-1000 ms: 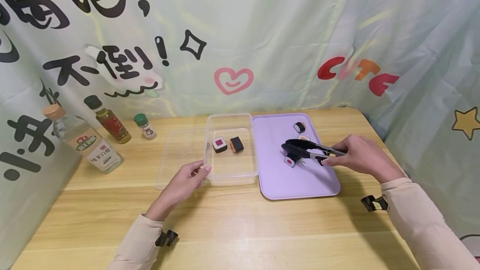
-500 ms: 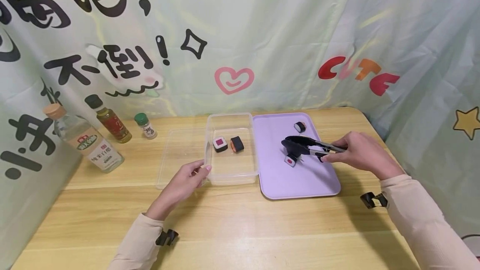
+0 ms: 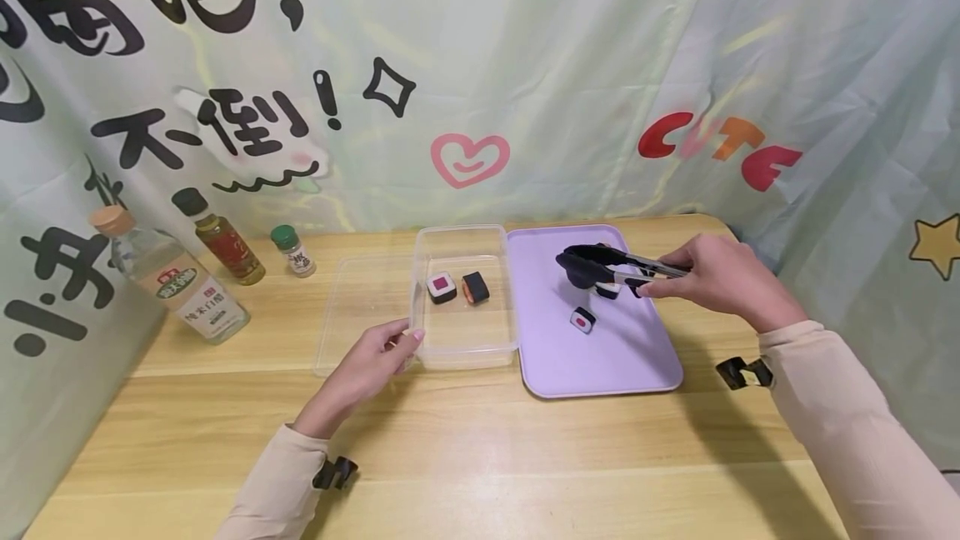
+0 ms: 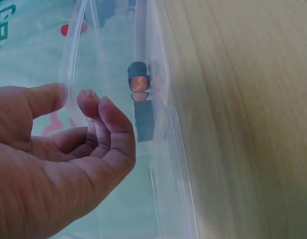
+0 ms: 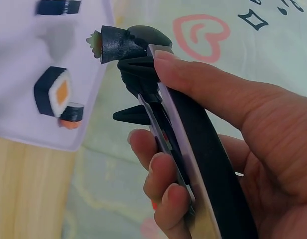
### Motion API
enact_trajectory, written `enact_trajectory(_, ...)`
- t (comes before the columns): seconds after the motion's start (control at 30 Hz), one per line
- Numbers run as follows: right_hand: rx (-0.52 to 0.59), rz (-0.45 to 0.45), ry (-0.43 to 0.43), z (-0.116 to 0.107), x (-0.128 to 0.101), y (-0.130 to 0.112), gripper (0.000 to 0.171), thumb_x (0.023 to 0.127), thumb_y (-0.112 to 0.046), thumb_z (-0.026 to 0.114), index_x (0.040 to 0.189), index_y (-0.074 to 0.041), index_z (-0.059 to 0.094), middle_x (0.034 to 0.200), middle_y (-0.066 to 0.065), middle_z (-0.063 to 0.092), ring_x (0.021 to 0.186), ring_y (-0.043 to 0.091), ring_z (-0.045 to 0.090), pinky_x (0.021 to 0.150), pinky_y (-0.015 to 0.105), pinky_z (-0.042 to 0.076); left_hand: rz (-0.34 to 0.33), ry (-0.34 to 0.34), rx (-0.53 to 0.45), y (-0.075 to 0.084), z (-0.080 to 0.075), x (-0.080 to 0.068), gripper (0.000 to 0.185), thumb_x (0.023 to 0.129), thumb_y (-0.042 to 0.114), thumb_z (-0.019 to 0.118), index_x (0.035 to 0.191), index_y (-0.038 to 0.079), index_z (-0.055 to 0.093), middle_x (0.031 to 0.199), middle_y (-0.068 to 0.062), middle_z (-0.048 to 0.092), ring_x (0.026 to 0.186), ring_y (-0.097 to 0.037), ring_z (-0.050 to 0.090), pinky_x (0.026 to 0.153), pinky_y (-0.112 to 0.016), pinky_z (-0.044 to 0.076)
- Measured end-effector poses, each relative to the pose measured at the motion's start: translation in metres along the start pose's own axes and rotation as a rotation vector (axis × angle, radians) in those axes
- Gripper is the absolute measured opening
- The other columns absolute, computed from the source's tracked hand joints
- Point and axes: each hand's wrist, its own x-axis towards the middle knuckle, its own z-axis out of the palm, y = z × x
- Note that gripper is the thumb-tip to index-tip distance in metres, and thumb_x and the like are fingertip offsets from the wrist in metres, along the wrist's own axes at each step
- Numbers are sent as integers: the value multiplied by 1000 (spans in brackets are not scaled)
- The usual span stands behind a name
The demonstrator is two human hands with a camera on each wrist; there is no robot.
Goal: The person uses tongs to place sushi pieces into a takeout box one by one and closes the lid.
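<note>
My left hand (image 3: 372, 367) pinches the near left wall of a clear plastic container (image 3: 467, 353) between thumb and fingers. Inside the container lie a square sushi roll (image 3: 441, 287) with a dark red centre and a black-wrapped piece (image 3: 475, 288) showing orange. Black-tipped kitchen tongs (image 3: 594, 257) are gripped in my right hand (image 3: 716, 282) over the purple tray (image 3: 547, 361). Between the tong tips, a seaweed-wrapped sushi piece (image 5: 116, 44) with a green frilled end shows in the right wrist view. On the tray, a pink-centred roll (image 3: 582, 320) lies apart; others (image 3: 608, 291) are partly hidden by the tongs.
A clear lid (image 3: 360, 307) lies flat left of the container. Farther left stand a large vinegar bottle (image 3: 180, 290), an oil bottle (image 3: 228, 248) and a small green-capped jar (image 3: 295, 252). A printed curtain (image 3: 585, 90) hangs behind the wooden table (image 3: 450, 457).
The tongs have risen from the tray with a sushi piece between their tips, leaving the pink-centred roll uncovered. My right hand has moved up; the left hand and container stay put.
</note>
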Motion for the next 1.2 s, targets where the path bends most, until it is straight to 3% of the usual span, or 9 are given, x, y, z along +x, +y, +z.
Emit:
enact_trajectory(0.07, -3, -4, 7, -3, 2, -3, 42, 76, -49, 87, 98, -13, 81, 56, -8, 41, 66, 18, 42, 58, 34, 32, 0, 2, 3, 0, 0, 0, 41, 107, 25, 52, 136, -4, 58, 79, -11, 53, 68, -18, 46, 50, -23, 35)
enact_trajectory(0.2, -19, -34, 26, -8, 6, -10, 37, 76, -52, 86, 77, -16, 76, 57, -9, 33, 62, 15, 34, 57, 33, 29, -2, 3, 6, 0, 0, 0, 42, 107, 26, 52, 137, -4, 57, 83, -15, 55, 70, -18, 47, 51, -23, 36)
enact_trajectory(0.33, -40, -66, 36, -12, 10, -18, 47, 78, -54, 84, 61, -18, 59, 59, -8, 26, 61, 12, 26, 57, 33, 26, -6, 3, 10, -1, 0, 0, 43, 107, 27, 52, 137, -3, 57, 83, -14, 55, 70, -19, 48, 52, -23, 37)
enact_trajectory(0.57, -48, -81, 62, -17, 16, -35, 58, 78, -50, 86, 57, -17, 42, 58, -7, 23, 58, 12, 21, 54, 32, 20, -6, 2, 16, 0, -1, 0, 42, 107, 27, 52, 137, -3, 58, 79, -9, 54, 69, -19, 47, 51, -24, 36)
enact_trajectory(0.67, -51, -89, 38, -20, 20, -43, 42, 78, -49, 86, 68, -13, 67, 57, -6, 25, 56, 13, 25, 54, 32, 23, -5, 0, 16, 0, 0, 0, 42, 107, 27, 52, 136, -3, 59, 79, -9, 54, 69, -19, 47, 51, -24, 36)
enact_trajectory(0.73, -49, -84, 20, -21, 22, -49, 44, 77, -50, 86, 93, -8, 81, 55, -5, 30, 55, 15, 29, 54, 33, 26, -4, 0, 16, 0, 0, 0, 41, 107, 27, 52, 135, -3, 59, 79, -9, 54, 69, -19, 47, 51, -24, 36)
enact_trajectory(0.83, -54, -86, 1, -22, 25, -58, 66, 77, -51, 86, 124, -8, 73, 55, -6, 50, 57, 17, 40, 57, 35, 33, -7, 1, 13, 0, 0, 0, 41, 107, 27, 52, 135, -3, 59, 80, -9, 54, 69, -19, 47, 51, -24, 36)
enact_trajectory(1.07, -30, -124, -37, -14, 36, -78, 58, 77, -45, 87, 119, -6, 75, 61, 0, 63, 54, 17, 47, 57, 35, 36, -13, 3, 12, 1, 0, 0, 41, 107, 27, 52, 135, -2, 59, 79, -8, 53, 69, -19, 47, 51, -23, 36)
enact_trajectory(1.2, -33, -169, -45, -8, 41, -88, 52, 77, -43, 87, 114, -7, 78, 80, 7, 74, 52, 16, 52, 58, 34, 40, -9, 0, 11, 1, 0, 0, 42, 107, 27, 52, 137, -2, 58, 79, -8, 53, 70, -19, 47, 51, -24, 36)
